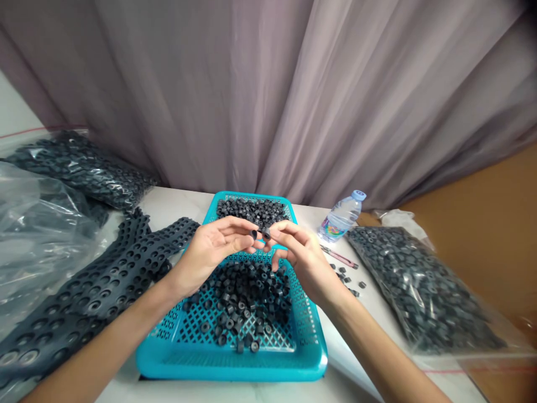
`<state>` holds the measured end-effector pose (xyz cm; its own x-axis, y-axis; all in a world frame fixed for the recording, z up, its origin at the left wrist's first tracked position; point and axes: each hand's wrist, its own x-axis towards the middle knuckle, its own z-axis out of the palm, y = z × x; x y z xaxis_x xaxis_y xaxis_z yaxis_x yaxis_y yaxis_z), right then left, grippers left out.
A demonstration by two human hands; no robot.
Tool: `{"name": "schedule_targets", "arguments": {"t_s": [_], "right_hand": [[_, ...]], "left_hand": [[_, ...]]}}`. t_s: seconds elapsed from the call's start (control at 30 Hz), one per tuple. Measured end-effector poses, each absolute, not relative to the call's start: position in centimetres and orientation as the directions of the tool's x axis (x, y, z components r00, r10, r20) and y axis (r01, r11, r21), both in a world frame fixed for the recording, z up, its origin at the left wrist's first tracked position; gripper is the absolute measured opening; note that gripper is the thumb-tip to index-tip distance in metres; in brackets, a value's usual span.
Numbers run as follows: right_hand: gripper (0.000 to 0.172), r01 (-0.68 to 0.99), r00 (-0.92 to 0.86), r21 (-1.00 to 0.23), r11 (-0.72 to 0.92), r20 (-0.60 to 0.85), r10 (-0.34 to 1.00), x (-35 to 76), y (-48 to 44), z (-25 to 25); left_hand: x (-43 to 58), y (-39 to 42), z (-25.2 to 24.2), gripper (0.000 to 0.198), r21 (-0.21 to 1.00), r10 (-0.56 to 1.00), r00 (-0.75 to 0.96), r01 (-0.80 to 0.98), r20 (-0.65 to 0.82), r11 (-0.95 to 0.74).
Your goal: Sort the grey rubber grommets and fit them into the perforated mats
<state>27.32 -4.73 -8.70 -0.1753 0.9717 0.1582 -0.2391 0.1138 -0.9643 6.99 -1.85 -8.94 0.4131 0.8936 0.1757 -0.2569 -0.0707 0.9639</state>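
Over the near turquoise basket, my two hands meet fingertip to fingertip. My left hand pinches a small black rubber cap between thumb and fingers. Close beside it, a small black ring-shaped piece with a hole in its end is pinched by my right hand. I cannot tell whether the two pieces touch. Below lies a heap of loose black rubber pieces on the basket's lattice floor. Behind stands a second turquoise basket filled with similar black pieces.
Perforated black rubber sheets lie at left, beside plastic bags, one full of black parts. At right are a water bottle, a pink cutter knife, a few loose pieces and another filled bag. A grey curtain hangs behind.
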Motion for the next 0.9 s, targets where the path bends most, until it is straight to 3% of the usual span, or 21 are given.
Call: {"name": "schedule_targets", "arguments": {"t_s": [0.2, 0.9], "right_hand": [[0.018, -0.289, -0.197, -0.954, 0.075, 0.136, 0.971, 27.4, -4.6, -8.8], [0.022, -0.328, -0.207, -0.944, 0.028, 0.100, 0.973, 27.5, -4.4, -9.4]], "left_hand": [[6.8, -1.8, -9.2, 0.022, 0.932, 0.884, 0.448, -0.360, 0.134, 0.041], [6.6, -3.0, -6.9, 0.050, 0.947, 0.855, 0.515, -0.238, -0.063, 0.214]]}}
